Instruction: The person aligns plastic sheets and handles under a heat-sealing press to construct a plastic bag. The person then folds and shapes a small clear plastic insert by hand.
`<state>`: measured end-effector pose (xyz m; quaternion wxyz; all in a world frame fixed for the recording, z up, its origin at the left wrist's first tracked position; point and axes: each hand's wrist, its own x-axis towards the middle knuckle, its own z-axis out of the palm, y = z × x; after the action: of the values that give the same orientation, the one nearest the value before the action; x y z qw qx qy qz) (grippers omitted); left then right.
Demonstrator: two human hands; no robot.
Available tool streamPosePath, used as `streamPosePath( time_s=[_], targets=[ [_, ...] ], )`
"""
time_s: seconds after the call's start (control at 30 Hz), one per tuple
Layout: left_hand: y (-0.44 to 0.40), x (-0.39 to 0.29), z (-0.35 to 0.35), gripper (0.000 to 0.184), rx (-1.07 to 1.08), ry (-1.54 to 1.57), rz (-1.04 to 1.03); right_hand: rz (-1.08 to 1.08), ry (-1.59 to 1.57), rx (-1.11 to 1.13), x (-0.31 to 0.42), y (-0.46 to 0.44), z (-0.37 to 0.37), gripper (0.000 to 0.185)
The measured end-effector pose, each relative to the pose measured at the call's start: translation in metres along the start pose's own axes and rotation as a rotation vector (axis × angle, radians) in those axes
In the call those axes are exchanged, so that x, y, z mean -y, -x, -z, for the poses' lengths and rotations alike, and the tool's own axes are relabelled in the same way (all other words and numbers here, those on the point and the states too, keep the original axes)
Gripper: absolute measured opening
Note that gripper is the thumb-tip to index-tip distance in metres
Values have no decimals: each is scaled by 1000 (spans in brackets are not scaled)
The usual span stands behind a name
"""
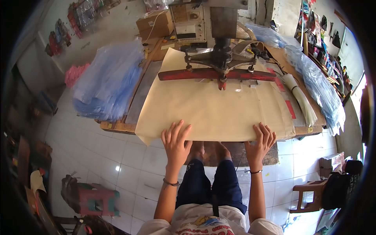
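A wide tan sheet (203,111) covers the middle of the worktable, its near edge hanging slightly past the table front. My left hand (176,143) rests on that near edge left of centre, fingers stretched flat on top. Toward the right end of the same edge lies my right hand (261,144), its fingers also spread on the sheet. Neither hand grips anything I can see; both thumbs sit at or below the edge. Above the far part of the sheet is a press head (222,58) with a long red bar (188,74). Whether the bar touches the sheet I cannot tell.
Blue clear plastic sheets (107,82) are piled at the left, and more plastic (315,84) drapes over the right side. A tied bundle of pale strips (299,98) lies on the right. Behind stand a control box (189,24) and a carton (155,25). Stools (100,199) stand on the floor.
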<state>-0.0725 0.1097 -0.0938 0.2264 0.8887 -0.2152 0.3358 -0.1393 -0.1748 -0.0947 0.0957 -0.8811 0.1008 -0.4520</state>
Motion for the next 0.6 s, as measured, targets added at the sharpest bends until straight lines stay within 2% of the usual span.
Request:
streamPosePath(
  time_s=[0.6],
  targets=[
    [0, -3, -1, 58, -41, -12, -20, 3, -32, 28, -3, 1, 5, 61]
  ],
)
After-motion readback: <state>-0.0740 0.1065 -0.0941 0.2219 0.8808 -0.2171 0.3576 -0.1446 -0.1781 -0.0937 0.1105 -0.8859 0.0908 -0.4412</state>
